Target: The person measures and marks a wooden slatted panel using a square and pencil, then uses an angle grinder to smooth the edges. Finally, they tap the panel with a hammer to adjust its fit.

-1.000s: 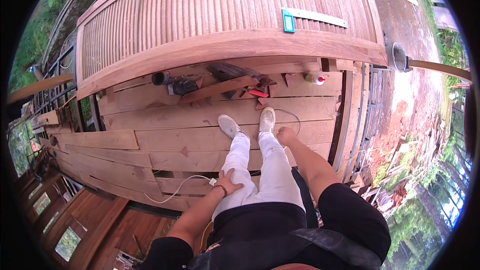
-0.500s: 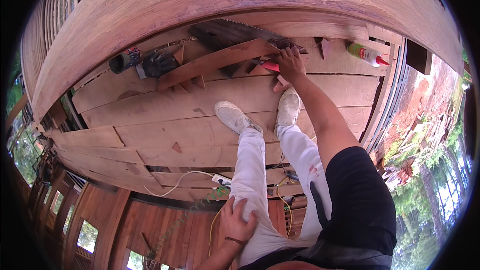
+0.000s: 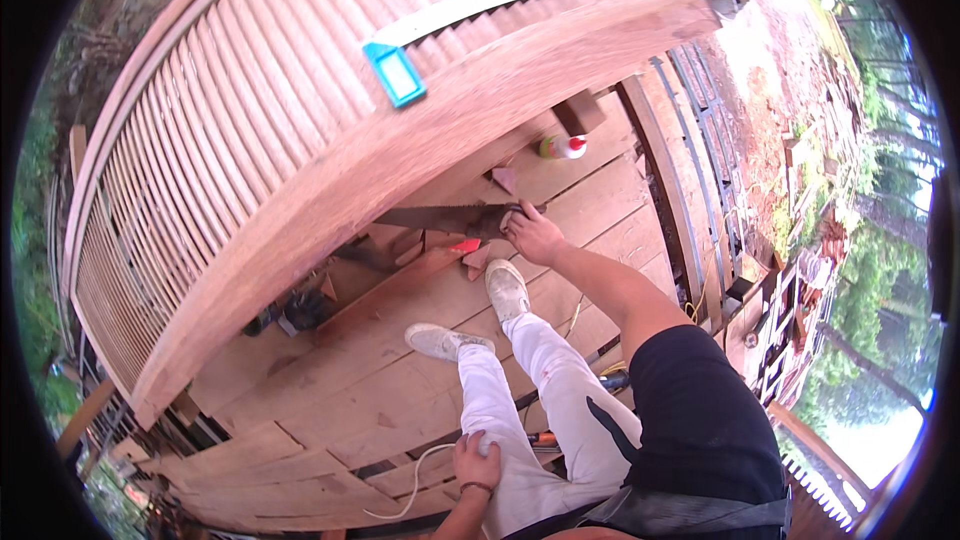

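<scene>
Out in front, my right hand (image 3: 533, 233) is closed around the dark handle of a handsaw (image 3: 440, 219). The saw's blade points left, partly under the curved wooden beam (image 3: 430, 130). Below it lie a red-handled tool (image 3: 466, 246), a reddish wooden board (image 3: 385, 292) and a small wood offcut (image 3: 477, 262). My left hand (image 3: 474, 464) rests on my bent knee, its fingers spread over the white trousers. Another offcut (image 3: 504, 179) and a glue bottle (image 3: 560, 147) with a red tip lie beyond the right hand.
A try square (image 3: 397, 76) with a teal handle lies on the slatted wood (image 3: 300, 70) past the beam. Dark objects (image 3: 303, 310) sit under the beam at left. A white cord (image 3: 416, 475) runs by my left hand. Gaps split the plank floor (image 3: 590, 270).
My right hand has closed on the saw's handle and shifted the saw rightward, off the board. The view has turned, bringing the try square into sight. My left hand stays on the knee.
</scene>
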Demonstrator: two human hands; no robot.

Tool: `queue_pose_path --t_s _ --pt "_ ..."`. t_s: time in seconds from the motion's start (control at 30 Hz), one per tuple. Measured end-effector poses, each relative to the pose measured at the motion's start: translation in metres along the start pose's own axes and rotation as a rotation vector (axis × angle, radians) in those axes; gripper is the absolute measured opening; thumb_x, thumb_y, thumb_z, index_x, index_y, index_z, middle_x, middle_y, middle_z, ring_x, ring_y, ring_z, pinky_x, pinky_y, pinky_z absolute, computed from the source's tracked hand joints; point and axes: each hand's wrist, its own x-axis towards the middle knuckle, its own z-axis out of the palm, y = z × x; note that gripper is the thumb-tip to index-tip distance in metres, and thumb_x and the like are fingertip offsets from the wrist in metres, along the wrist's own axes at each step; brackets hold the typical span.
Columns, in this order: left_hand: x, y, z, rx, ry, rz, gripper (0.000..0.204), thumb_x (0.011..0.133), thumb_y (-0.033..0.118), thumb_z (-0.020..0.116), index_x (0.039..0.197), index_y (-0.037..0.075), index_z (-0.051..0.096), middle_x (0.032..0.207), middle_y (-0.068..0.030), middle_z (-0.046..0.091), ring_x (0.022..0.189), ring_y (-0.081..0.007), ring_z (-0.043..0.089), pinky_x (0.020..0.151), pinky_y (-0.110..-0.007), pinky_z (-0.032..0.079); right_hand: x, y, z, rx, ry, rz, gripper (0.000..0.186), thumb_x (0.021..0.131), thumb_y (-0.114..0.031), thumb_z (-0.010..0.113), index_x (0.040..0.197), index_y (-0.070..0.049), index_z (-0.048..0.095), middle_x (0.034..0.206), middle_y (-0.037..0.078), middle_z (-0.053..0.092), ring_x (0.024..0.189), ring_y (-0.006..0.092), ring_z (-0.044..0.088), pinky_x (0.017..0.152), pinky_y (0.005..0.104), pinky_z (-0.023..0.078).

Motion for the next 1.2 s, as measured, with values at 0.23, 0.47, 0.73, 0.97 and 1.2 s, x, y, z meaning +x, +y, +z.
queue_pose_path --t_s 0.23,0.47,0.73,0.97,1.2 --pt "0.025 0.033 -0.023 0.353 -0.241 0.162 0.051 0.083 0.041 0.058 0.126 0.015 0.062 0.140 -0.0187 0.048 0.127 -0.0377 0.046 0.110 -0.043 0.036 -0.155 -0.060 -0.148 0.433 0.126 0.479 0.035 0.074 -0.039 0.067 0.090 -0.008 0.064 0.088 0.011 0.059 0.097 0.0299 0.057 0.107 0.0516 0.031" --pt "0.031 0.042 -0.089 0.534 -0.534 0.163 0.058 0.090 0.045 0.048 0.140 0.015 0.050 0.145 -0.0184 0.044 0.134 -0.0354 0.041 0.113 -0.042 0.032 -0.260 -0.175 -0.216 0.985 -0.095 1.381 0.039 0.074 -0.038 0.070 0.093 -0.005 0.061 0.081 0.018 0.065 0.084 0.0388 0.063 0.081 0.0474 0.049" --pt "0.056 0.003 -0.120 0.654 -0.693 0.234 0.061 0.098 0.049 0.035 0.142 0.008 0.046 0.147 -0.0167 0.044 0.136 -0.0324 0.040 0.114 -0.039 0.030 -0.388 -0.347 -0.131 1.179 -0.503 1.774 0.036 0.080 -0.036 0.067 0.097 -0.004 0.067 0.094 0.021 0.069 0.097 0.0390 0.065 0.083 0.0475 0.052" --pt "0.013 -0.023 -0.158 0.424 -0.502 0.276 0.057 0.099 0.047 0.034 0.131 0.003 0.053 0.134 -0.0234 0.053 0.125 -0.0350 0.051 0.107 -0.041 0.037 -0.397 -0.282 -0.113 1.348 -0.581 1.343 0.033 0.077 -0.033 0.068 0.081 0.000 0.069 0.077 0.019 0.067 0.072 0.0328 0.067 0.062 0.0445 0.053" --pt "-0.026 -0.024 -0.154 0.209 -0.152 0.157 0.048 0.096 0.039 0.041 0.120 0.002 0.059 0.118 -0.0215 0.058 0.110 -0.0320 0.056 0.096 -0.040 0.043 -0.316 -0.085 -0.154 1.200 -0.363 1.038 0.033 0.074 -0.031 0.069 0.074 0.002 0.068 0.063 0.016 0.064 0.051 0.0267 0.064 0.046 0.0406 0.051"
